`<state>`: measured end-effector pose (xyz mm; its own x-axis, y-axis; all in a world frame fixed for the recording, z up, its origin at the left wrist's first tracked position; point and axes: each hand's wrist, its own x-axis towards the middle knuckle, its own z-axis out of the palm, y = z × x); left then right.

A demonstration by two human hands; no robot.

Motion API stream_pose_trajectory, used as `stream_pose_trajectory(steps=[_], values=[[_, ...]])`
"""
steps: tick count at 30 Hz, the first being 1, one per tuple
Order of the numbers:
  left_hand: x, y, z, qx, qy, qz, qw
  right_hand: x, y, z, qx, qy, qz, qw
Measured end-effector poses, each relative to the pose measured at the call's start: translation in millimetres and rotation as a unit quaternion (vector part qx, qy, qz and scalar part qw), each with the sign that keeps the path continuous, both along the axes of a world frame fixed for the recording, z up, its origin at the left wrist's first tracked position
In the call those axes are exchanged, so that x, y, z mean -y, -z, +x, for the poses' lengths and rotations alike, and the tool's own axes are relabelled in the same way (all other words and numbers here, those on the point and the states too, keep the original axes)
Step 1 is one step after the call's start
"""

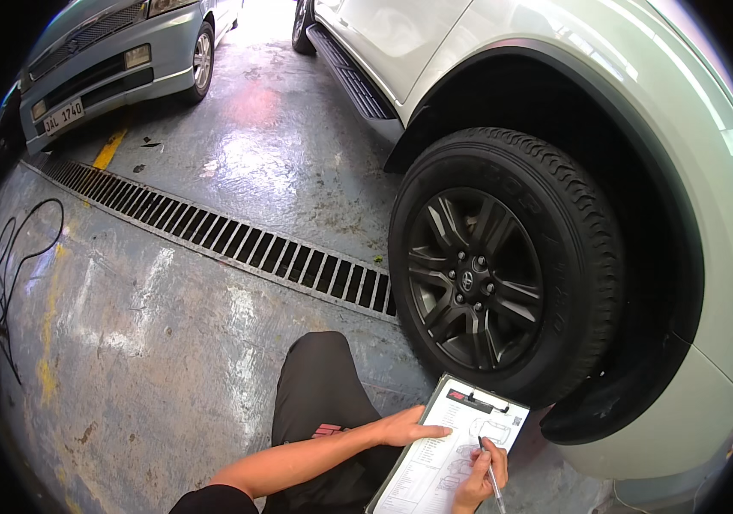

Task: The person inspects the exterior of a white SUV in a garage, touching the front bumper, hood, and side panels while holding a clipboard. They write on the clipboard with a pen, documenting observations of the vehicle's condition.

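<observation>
A clipboard (435, 467) with a printed form lies on my lap, beside my black-trousered knee (319, 377). My left hand (409, 426) rests flat on the form's left edge, holding it down. My right hand (479, 480) grips a pen (491, 475) with its tip on the paper, near a small car outline drawing. Directly ahead stands a black alloy wheel (478, 283) with a chunky tyre (585, 231), part of a white car (640, 77).
A long metal drain grate (212, 231) crosses the wet concrete floor (143, 343) diagonally. A light blue van (118, 51) is parked at the far left. Black cables (6, 257) lie at the left edge. The white car's side step (353, 77) runs along behind the wheel.
</observation>
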<state>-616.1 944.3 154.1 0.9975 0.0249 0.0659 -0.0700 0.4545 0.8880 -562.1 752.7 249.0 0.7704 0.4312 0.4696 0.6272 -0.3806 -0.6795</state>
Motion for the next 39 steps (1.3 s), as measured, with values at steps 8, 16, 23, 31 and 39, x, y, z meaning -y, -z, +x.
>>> stream_pose_trajectory(steps=[8, 16, 23, 31, 39], values=[[-4, -3, -1, -0.002, 0.004, 0.004, 1.0, 1, 1, -2, -0.002, -0.018, 0.023, 1.0], [-2, -5, -1, -0.022, 0.021, -0.01, 0.999, 28, 18, -7, -0.117, 0.014, 0.093, 0.989], [-4, -2, -2, -0.049, 0.013, -0.064, 0.997, -1, -5, 3, 0.046, 0.021, 0.038, 0.998], [2, -7, 4, -0.097, 0.026, -0.051, 0.994, 10, -18, 0, 0.029, 0.023, 0.072, 0.997], [6, -10, -1, -0.114, -0.027, -0.078, 0.99, 25, -23, 5, 0.032, -0.007, 0.072, 0.997]])
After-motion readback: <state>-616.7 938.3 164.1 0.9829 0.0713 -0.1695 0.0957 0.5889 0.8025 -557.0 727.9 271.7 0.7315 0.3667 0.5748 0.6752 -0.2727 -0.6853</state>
